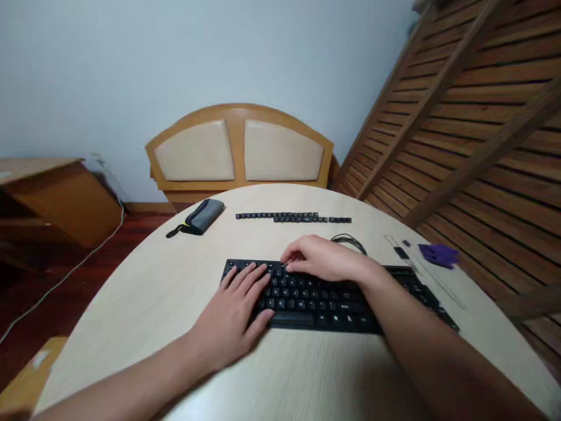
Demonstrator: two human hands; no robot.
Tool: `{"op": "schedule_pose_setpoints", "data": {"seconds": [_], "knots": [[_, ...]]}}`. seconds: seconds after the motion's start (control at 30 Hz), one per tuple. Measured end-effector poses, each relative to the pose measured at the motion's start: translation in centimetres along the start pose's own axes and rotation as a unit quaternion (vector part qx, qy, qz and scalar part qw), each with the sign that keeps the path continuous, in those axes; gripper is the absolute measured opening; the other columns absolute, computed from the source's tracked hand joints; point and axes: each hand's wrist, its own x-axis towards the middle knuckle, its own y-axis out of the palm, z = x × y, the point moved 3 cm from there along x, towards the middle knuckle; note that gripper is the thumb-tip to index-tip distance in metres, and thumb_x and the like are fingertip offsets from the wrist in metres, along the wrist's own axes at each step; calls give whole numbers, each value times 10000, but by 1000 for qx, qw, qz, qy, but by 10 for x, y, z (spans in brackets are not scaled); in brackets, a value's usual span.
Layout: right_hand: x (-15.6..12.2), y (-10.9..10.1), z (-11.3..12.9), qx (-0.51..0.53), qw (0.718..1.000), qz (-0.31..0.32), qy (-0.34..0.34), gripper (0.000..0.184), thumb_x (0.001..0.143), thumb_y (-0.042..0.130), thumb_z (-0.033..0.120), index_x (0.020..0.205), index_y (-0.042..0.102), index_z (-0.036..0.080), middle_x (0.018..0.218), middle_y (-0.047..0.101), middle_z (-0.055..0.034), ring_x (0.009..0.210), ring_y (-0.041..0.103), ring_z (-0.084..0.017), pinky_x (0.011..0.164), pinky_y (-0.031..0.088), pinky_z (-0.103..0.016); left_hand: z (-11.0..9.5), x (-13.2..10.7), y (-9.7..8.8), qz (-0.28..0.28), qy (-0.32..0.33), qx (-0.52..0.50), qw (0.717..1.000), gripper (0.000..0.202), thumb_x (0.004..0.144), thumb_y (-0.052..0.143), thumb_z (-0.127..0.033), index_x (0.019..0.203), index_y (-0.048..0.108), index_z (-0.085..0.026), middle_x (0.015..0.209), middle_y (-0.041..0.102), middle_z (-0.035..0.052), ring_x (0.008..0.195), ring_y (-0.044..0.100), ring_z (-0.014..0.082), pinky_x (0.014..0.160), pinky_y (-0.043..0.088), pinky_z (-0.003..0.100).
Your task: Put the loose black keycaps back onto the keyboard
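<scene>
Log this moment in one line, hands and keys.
left hand: spread on keyboard | right hand: at keyboard's top row | loose keys: lined up beyond keyboard

- Left hand (234, 307): palm down, fingers slightly spread, thumb held apart.
- Right hand (318, 257): fingers bent, pointing left, thumb and forefinger tips close together.
- Left forearm (153, 368) and right forearm (407, 318): bare, slanting inward.

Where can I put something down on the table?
The pale round table is bare left of the black rectangular keyboard, this side of the grey-and-black zip pouch, and between the keyboard's left end and small black keycaps. It's crowded around the left hand and right hand, and near the crumpled purple cloth.
</scene>
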Motion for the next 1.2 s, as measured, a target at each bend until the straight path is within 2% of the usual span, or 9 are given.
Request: {"op": "schedule_pose_setpoints", "data": {"seconds": [0.4,0.67,0.93,1.2], "knots": [[3,4,4,-7,1000,7,15,207,871,669,165,1049,775,167,1010,793,-67,923,717,-193,793,502,-255,1,-1,-2,-12,5,-6,1000,537,1016,483,-421,1494,437,-181,1577,434,102,1466,370,304,1195,312,576],[1,5,8,-76,996,-8,43,178,873,694,206,1032,774,208,1028,785,-49,937,705,-198,761,492,-250,1,0,-1,-21,9,-3,1000,532,1012,491,-417,1487,447,-182,1574,439,103,1456,385,304,1192,318,569],[0,11,15,-166,984,-28,51,161,856,736,255,1014,764,240,1033,783,-43,994,701,-240,785,485,-296,1,0,-1,-26,9,-7,1000,540,1013,490,-422,1500,437,-194,1568,448,100,1455,387,307,1191,317,569],[-4,-1,12,-163,984,-32,60,163,890,677,261,1004,792,250,1016,789,-55,965,709,-233,809,488,-296,1,1,-1,-4,4,-1,1000,549,1006,491,-434,1491,444,-181,1583,427,99,1462,376,309,1194,313,577]]}}
